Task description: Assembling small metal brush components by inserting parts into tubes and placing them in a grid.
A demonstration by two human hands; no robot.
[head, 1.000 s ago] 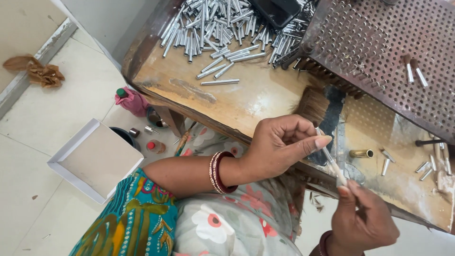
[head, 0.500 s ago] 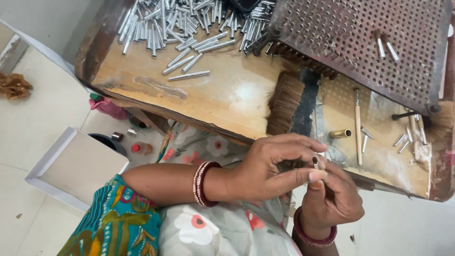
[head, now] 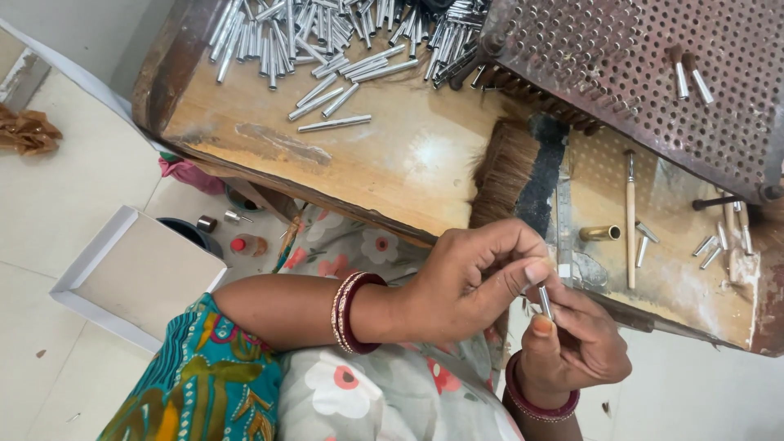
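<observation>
head view shows a small silver tube [head: 545, 300] pinched between both hands just in front of the wooden bench [head: 392, 167] edge. its long axis runs near upright, tilted slightly. the left hand [head: 469, 282] comes in from the left, thumb and forefinger clamped on the tube's upper end; the right hand [head: 576, 347] sits below and closer to the body, fingers curled, thumb pressed on the lower end. both wrists are bent inward toward each other, below the brush [head: 514, 171] lying on the bench.
</observation>
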